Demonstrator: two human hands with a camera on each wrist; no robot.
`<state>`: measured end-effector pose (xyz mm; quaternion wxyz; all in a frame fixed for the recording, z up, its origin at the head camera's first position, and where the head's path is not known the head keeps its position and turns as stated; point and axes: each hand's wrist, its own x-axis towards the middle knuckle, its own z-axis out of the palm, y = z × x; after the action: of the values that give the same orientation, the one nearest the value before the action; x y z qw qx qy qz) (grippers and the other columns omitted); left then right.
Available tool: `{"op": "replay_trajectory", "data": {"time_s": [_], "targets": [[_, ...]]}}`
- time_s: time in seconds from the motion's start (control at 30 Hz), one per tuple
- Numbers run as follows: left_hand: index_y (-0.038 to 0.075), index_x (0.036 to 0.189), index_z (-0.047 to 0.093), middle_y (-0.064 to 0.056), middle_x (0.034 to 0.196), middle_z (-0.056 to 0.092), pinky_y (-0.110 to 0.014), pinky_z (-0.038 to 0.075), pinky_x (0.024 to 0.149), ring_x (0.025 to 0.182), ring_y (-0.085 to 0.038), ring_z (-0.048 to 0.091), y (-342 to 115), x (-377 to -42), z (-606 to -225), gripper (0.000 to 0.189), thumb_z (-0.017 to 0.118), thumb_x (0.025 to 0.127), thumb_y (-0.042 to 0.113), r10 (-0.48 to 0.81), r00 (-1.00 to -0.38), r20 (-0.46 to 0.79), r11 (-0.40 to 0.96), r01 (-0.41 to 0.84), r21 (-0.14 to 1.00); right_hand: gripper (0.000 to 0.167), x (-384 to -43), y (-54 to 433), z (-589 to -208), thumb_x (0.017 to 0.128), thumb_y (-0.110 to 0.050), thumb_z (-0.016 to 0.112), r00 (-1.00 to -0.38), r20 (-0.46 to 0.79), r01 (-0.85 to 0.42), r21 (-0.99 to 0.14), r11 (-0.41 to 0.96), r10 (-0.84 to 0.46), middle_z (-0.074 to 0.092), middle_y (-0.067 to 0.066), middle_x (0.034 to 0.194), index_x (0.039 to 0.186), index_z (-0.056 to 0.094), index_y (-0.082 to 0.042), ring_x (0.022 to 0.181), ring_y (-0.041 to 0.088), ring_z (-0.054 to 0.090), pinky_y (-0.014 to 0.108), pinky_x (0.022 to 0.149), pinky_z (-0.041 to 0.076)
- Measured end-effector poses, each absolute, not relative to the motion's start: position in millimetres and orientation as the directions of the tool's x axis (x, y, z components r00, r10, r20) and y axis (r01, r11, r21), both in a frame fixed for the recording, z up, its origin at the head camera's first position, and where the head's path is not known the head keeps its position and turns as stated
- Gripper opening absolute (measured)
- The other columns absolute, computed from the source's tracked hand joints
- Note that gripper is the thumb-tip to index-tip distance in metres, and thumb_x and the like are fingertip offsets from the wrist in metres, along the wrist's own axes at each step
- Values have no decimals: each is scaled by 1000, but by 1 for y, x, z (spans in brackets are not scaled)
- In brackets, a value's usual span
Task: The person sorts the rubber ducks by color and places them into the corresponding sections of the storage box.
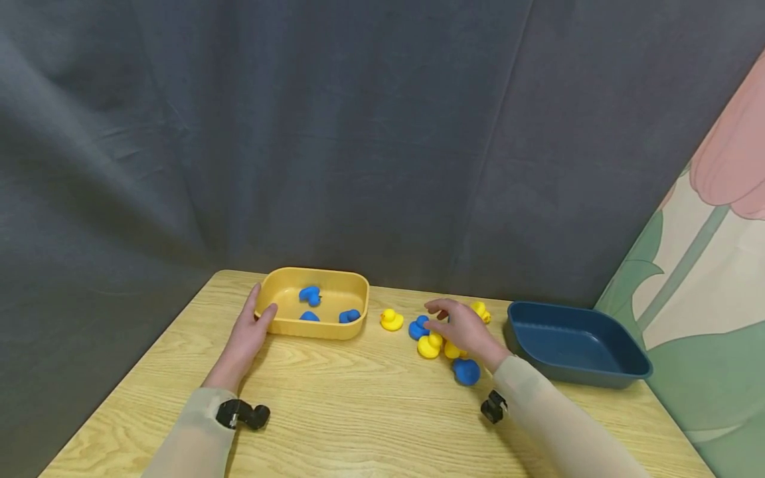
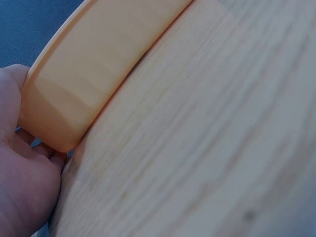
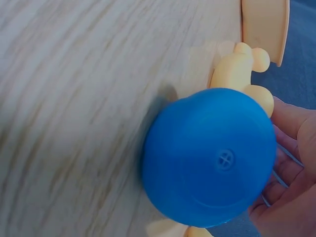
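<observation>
We see the left hand [image 1: 245, 335] gripping the yellow tray [image 1: 313, 330] between thumb and fingers, near the surface's [image 1: 370, 425] far left corner. The right hand [image 1: 467, 325], its fingers loosely spread, hangs over clustered ducks [image 1: 428, 346] towards the far edge, right of centre; we cannot tell whether it touches any. We judge that crowding could make it topple neighbours, and a low wrist could nudge the tipped-over blue duck [image 1: 467, 372].

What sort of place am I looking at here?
Probably a staged indoor work area: a wood-grain table stands in front of a plain dark curtain, with a flower-patterned backdrop to the right. The room beyond is hidden.
</observation>
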<state>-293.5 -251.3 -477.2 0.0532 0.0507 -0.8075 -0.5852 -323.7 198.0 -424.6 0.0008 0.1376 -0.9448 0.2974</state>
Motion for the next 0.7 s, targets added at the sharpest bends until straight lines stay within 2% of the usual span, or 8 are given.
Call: {"op": "replay_trajectory", "data": {"time_s": [0.4, 0.7], "targets": [[30, 179, -6, -13, 185, 0, -60, 5, 135, 169, -38, -1, -252, -294, -479, 83, 50, 119, 41, -144, -989, 26, 311, -20, 950, 41, -328, 195, -430, 104, -21, 81, -958, 93, -277, -558, 783, -273, 76, 3, 125, 141, 74, -6, 106, 24, 65, 41, 93, 60], [29, 179, -5, -11, 185, 0, -59, 6, 136, 170, -37, 0, -252, -295, -479, 82, 50, 119, 40, -145, -989, 21, 300, -23, 954, 38, -330, 194, -431, 104, -21, 80, -962, 75, -260, -564, 784, -264, 75, 3, 119, 139, 75, -7, 100, 22, 64, 40, 92, 60]]}}
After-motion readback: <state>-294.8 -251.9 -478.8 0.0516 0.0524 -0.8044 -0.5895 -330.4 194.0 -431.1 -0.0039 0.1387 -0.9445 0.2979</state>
